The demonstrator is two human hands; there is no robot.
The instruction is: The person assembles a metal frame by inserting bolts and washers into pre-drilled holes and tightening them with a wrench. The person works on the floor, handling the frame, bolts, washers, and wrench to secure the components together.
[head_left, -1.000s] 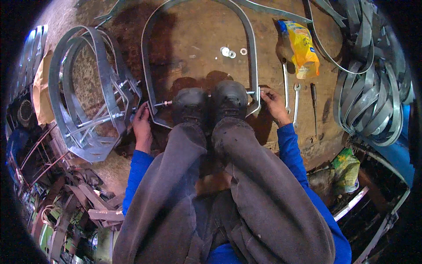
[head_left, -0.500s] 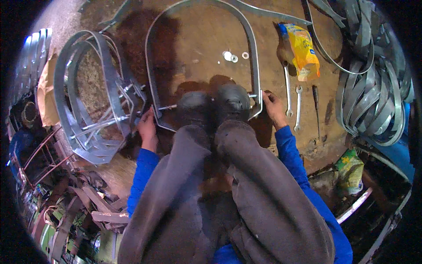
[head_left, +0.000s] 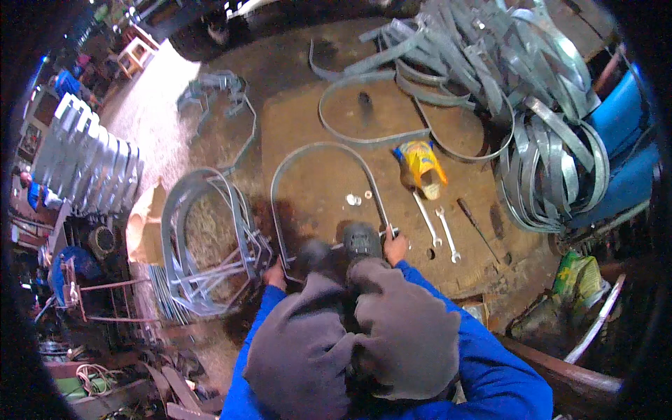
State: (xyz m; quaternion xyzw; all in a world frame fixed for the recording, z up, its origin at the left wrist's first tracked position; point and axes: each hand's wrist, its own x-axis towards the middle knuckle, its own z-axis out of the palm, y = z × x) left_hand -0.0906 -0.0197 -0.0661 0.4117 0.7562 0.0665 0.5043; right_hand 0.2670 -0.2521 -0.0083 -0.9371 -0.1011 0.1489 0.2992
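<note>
Hoop, left fingers beside, right fingers touching

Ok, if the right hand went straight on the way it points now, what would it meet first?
Most likely the right leg of the grey, arched metal band, just ahead of the bare right hand; depth and contact are unclear.
</note>
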